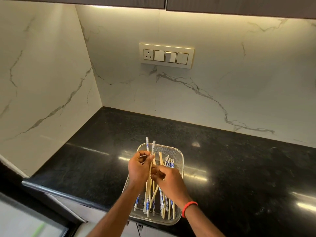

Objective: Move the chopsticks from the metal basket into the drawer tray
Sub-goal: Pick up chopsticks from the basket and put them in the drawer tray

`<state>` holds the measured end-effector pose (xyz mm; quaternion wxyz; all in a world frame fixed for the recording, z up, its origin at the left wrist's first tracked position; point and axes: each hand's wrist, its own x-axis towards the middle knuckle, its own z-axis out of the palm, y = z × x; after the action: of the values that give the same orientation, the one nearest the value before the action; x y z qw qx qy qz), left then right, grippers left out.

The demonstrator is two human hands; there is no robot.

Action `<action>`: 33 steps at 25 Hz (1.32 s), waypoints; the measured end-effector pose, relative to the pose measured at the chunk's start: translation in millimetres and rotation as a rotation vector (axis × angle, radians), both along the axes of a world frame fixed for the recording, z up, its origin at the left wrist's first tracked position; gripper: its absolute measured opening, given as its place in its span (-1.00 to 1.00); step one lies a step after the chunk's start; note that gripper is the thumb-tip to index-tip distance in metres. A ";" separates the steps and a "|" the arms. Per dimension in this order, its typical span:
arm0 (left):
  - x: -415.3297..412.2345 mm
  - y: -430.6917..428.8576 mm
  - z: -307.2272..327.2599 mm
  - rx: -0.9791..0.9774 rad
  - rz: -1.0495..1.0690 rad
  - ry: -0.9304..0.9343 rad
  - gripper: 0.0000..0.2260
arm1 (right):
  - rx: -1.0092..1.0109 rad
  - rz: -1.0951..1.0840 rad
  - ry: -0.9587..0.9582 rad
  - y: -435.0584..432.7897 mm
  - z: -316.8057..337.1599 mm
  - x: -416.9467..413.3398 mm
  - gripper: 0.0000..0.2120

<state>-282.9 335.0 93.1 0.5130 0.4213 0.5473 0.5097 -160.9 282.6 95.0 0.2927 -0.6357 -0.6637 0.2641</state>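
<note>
Item 1, chopsticks (169, 205): pale wooden sticks, each with a blue-and-white patterned end. The print is too small for me to read any wording or brand. Most lie loose and crossed in the metal basket (171, 149), some with the patterned end towards me and some with it away.

Item 2, my left hand (139, 166): fingers and thumb curled round a few chopsticks, held above the basket. Two patterned tips stand up past my knuckles and beyond the far rim.

Item 3, my right hand (168, 180): just beside the left, fingers bent in against the held sticks. Whether they actually pinch one I cannot tell. A red wristband (189, 208) sits on that wrist.

Item 4, the basket: fine silver mesh, rectangular with rounded corners, on the front edge of the countertop (239, 168).

Item 5, countertop: polished black speckled stone running into a corner.

Item 6, wall (222, 74): white marble-look panels with grey veins, lit warm from under the dark cabinets (239, 6).

Item 7, switch plate (166, 55): cream with a gold-toned frame, one three-pin socket (148, 54) at the left and three rocker switches, no legible marking
</note>
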 end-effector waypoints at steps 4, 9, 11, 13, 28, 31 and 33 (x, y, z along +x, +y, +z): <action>-19.3 0.0 -4.4 -0.029 0.129 0.025 -0.83 | -0.007 -0.024 -0.416 -6.4 -21.1 7.8 -0.74; -25.3 -1.9 -6.4 -0.082 0.122 -0.042 -0.74 | -0.050 -0.079 -0.413 -3.8 -31.7 5.5 -0.85; -24.7 -2.8 -5.1 -0.096 0.094 -0.048 -0.66 | -0.110 -0.129 -0.396 0.4 -30.7 5.7 -0.93; -23.1 -3.6 -2.2 -0.101 0.050 -0.061 -0.54 | -0.185 -0.155 -0.369 4.7 -27.7 5.9 -0.94; -16.9 -2.9 2.6 -0.327 -0.281 -0.246 -0.86 | 0.035 -0.171 0.201 -3.8 15.8 3.2 -0.82; -16.3 -3.6 4.4 -0.334 -0.332 -0.209 -0.84 | 0.058 -0.180 0.157 -14.1 10.1 -0.2 -0.87; -16.8 -4.4 5.5 -0.337 -0.364 -0.210 -0.84 | 0.037 -0.197 0.178 -18.6 9.8 -1.1 -0.79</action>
<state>-299.6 330.6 98.7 0.7129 0.3662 0.4837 0.3516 -162.1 264.0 104.8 0.3865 -0.6664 -0.5742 0.2769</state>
